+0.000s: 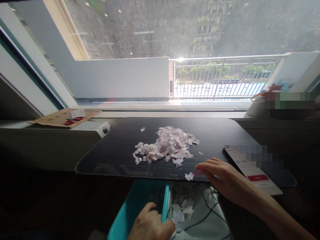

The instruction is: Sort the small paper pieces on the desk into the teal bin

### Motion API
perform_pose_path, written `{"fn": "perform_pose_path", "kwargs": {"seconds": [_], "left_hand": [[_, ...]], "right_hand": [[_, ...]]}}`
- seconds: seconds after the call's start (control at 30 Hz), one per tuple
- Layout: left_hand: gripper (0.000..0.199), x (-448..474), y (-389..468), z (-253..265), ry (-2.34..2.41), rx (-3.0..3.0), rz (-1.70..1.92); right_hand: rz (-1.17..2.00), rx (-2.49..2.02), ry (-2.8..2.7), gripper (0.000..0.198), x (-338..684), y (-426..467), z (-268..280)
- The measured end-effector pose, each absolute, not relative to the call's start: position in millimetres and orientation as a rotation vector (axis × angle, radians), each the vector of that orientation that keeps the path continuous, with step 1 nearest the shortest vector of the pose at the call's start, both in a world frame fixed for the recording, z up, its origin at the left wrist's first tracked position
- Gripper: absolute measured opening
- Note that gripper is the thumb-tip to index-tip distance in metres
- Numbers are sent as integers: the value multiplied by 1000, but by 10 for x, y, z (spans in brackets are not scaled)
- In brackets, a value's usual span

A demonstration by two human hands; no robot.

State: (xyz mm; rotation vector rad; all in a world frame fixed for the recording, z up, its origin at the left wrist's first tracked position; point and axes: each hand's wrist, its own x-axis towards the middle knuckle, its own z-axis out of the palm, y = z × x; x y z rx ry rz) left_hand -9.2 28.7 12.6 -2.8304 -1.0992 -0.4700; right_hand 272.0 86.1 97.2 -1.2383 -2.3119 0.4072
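On the dark desk (105,153), approx. in its middle, lies a pile of paper scraps (172,143), whitish and pinkish, w/ its longer spread going from near left to far right. A few loose bits (189,176) lie apart from it, at the front edge, just left of the R hand (217,171). I judge this relation to be the main one: the bits are btw. the R fingertips and the open left part of the edge, the pile is farther left and deeper on the desk, and the white container (215,225) opens below this same edge, w/ some more scraps (183,211) inside. The bits are too small & irregular to give a clear long axis.

The R hand is clearly nearer to them than the L hand (151,223). Its forearm comes up from lower right, the back of the hand is mostly upward, and the fingers are together, a bit bent, pointing left. The R grip is released: it clasps nothing, though a pinkish piece seems to touch the fingertips.

The L hand is lower, under desk level, w/ fingers curled; its grip looks clenched on the right rim of the teal bin (130,200), beside the white container. A phone (250,170) lies just beyond the R forearm. Far left, red scissors (70,122) rest on brown paper (50,119).
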Motion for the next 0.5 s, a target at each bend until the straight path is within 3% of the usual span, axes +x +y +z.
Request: {"fn": "perform_pose_path", "kwargs": {"seconds": [0.17,0.33,0.5], "left_hand": [[21,-86,326,-114,-1046,-2744,-560],[9,-100,311,50,-1085,-2883,-456],[11,-75,260,245,-1193,-2961,-441]], "right_hand": [[404,-1223,-2329,29,2673,870,962],[395,-1232,-2340,30,2643,890,981],[380,-1210,-2344,28,2590,925,970]]}}
